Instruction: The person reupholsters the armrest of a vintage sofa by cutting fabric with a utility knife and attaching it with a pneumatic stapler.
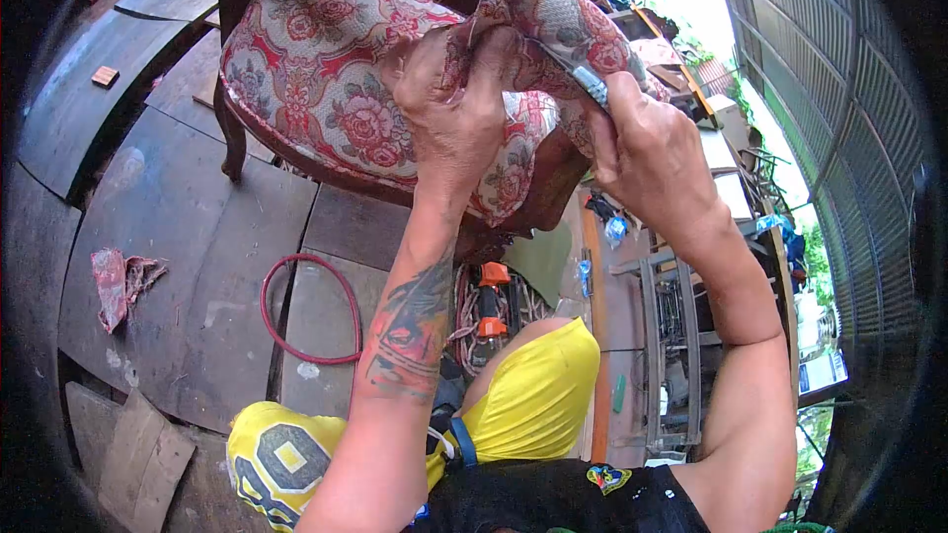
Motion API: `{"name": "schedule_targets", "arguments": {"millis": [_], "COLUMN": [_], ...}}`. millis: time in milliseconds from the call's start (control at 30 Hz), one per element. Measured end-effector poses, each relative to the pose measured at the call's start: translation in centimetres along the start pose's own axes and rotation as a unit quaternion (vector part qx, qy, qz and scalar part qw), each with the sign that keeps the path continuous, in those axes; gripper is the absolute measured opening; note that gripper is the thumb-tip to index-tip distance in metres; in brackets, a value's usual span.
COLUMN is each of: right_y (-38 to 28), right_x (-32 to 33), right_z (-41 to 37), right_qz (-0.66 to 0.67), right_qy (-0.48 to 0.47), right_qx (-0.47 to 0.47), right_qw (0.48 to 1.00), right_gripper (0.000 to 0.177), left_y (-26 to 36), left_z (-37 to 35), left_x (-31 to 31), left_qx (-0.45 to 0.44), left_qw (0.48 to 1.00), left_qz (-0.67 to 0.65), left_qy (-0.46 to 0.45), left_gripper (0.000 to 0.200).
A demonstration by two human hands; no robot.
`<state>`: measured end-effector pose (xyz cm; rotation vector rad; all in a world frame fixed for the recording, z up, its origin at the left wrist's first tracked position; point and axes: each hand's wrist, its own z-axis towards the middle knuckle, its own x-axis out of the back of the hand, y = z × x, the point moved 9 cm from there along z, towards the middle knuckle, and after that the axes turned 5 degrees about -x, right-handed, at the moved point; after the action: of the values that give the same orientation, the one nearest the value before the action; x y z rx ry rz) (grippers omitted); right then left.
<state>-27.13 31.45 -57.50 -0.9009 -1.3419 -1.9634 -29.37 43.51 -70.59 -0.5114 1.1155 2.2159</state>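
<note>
A wooden chair seat carries red and cream floral fabric (pixel 365 128), part of which is lifted at its right side. My left hand (pixel 449 99) is closed on a bunched edge of this fabric, over the seat. Closed around a small grey-blue tool (pixel 590 85), my right hand (pixel 652 153) is just right of the raised flap. The tool's tip lies against the fabric, and its working end is hidden there. Frayed threads stick up near my left fingers.
On the plank floor (pixel 188 266) lie a red cord loop (pixel 269 308), a torn fabric scrap (pixel 114 288) and a small wood block (pixel 105 77). An orange and black tool (pixel 491 301) is below the chair. Metal frames (pixel 652 336) stand at the right.
</note>
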Motion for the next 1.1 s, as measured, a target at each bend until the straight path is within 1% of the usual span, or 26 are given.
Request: {"name": "schedule_targets", "arguments": {"millis": [33, 100, 133, 233, 267, 367, 433, 500, 567, 633, 700, 733, 767, 800, 833, 900, 933, 967, 1000, 1033, 1100], "right_y": [0.4, 0.4, 0.3, 0.6, 0.6, 0.4, 1.0, 1.1, 1.4, 1.2, 0.7, 0.7, 0.7, 0.5, 0.3, -0.1, -0.2, -0.1, -0.2, -0.2, -0.2], "right_x": [-0.2, -0.3, -0.1, 0.0, 0.3, 1.1, 2.1, 2.3, 2.5, 2.5, 2.7, 2.4, 2.1, 1.9, 1.7, 1.3, 0.9, 0.4, 0.1, -0.3, -0.7], "right_z": [-0.2, -0.3, -0.3, -0.3, -0.6, -1.7, -2.8, -3.5, -4.0, -4.0, -3.8, -3.7, -3.5, -3.3, -3.1, -2.6, -2.3, -1.9, -1.6, -1.2, -0.8], "right_qz": [-0.005, -0.001, -0.002, 0.003, 0.004, 0.03, 0.098, 0.11, 0.168, 0.185, 0.203, 0.217, 0.231, 0.231, 0.239, 0.247, 0.248, 0.249, 0.244, 0.245, 0.242], "right_qy": [-0.007, 0.005, 0.017, 0.029, 0.034, 0.04, 0.081, 0.089, 0.115, 0.125, 0.135, 0.121, 0.107, 0.11, 0.121, 0.13, 0.121, 0.111, 0.131, 0.131, 0.141], "right_qx": [-0.013, -0.006, 0.005, -0.003, -0.005, 0.008, -0.02, -0.027, -0.033, -0.033, -0.034, -0.052, -0.071, -0.072, -0.067, -0.063, -0.078, -0.094, -0.083, -0.084, -0.08], "right_qw": [1.0, 1.0, 1.0, 1.0, 0.999, 0.999, 0.992, 0.99, 0.979, 0.974, 0.969, 0.967, 0.964, 0.964, 0.961, 0.958, 0.958, 0.958, 0.957, 0.957, 0.956], "right_gripper": [0.021, 0.021, 0.02, 0.018, 0.018, 0.013, 0.012, 0.011, 0.009, 0.009, 0.009, 0.01, 0.011, 0.011, 0.013, 0.014, 0.015, 0.017, 0.017, 0.017, 0.017], "left_y": [0.2, -0.3, -0.3, 0.5, 0.3, 0.2, 0.5, -0.3, -0.3, 0.2, 0.6, 0.3, 0.0, -0.1, -0.1, 0.6, 0.9, 1.4, 1.6, 1.3, 0.3], "left_z": [0.1, 0.1, 0.1, -0.4, -0.7, -0.6, -0.3, 0.0, 0.0, 0.2, 0.0, -0.1, -0.2, -0.1, 0.2, 0.6, 0.7, 1.0, 1.2, 1.2, 1.1], "left_x": [-0.2, 0.0, -0.3, -0.1, -0.1, 0.5, 0.8, 0.7, 0.6, 0.7, 0.7, 0.5, 0.7, 0.9, 0.7, 1.1, 1.4, 1.7, 1.8, 1.7, 1.6], "left_qx": [-0.001, 0.048, 0.044, -0.021, 0.0, 0.014, 0.014, 0.088, 0.093, 0.098, 0.149, 0.146, 0.123, 0.099, 0.097, 0.06, 0.06, 0.059, 0.057, 0.056, 0.051], "left_qw": [1.0, 0.995, 0.995, 0.997, 0.997, 0.998, 0.999, 0.993, 0.992, 0.991, 0.983, 0.983, 0.988, 0.991, 0.991, 0.992, 0.992, 0.994, 0.995, 0.995, 0.996], "left_qz": [0.001, -0.082, -0.083, -0.048, -0.054, -0.044, -0.032, -0.071, -0.077, -0.082, -0.101, -0.102, -0.076, -0.05, -0.051, -0.025, -0.025, 0.015, 0.055, 0.056, -0.007], "left_qy": [0.003, 0.037, 0.035, 0.052, 0.046, 0.03, 0.016, 0.018, 0.027, 0.038, 0.042, 0.041, 0.06, 0.078, 0.076, 0.107, 0.106, 0.087, 0.068, 0.067, 0.078], "left_gripper": [0.016, 0.012, 0.012, 0.013, 0.014, 0.014, 0.015, 0.017, 0.019, 0.021, 0.025, 0.025, 0.025, 0.025, 0.025, 0.024, 0.024, 0.023, 0.023, 0.023, 0.021]}}
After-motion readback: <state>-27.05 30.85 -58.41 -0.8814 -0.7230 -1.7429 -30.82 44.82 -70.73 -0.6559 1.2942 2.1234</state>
